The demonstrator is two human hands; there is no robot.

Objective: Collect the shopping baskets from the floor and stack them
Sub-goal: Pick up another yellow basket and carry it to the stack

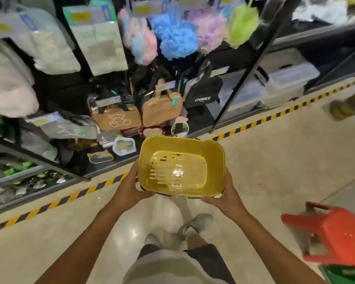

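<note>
A black shop shelf (252, 64) filled the upper view. Pastel bath sponges (176, 37) in blue, pink, lilac and green hung from its top, above two tan handbags (162, 107) and a black bag (202, 93) printed "CHANCE". Clear plastic storage boxes (283, 83) sat to the right. Yellow-and-black hazard tape (55, 202) ran along the glossy floor (275, 171). A red plastic stool (336, 232) stood at lower right.

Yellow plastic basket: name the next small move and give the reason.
Probably carry the yellow plastic basket rightward, toward the blurred yellow shapes on the floor, perhaps more baskets. Left hand and right hand grip it, empty, above the floor.
</note>
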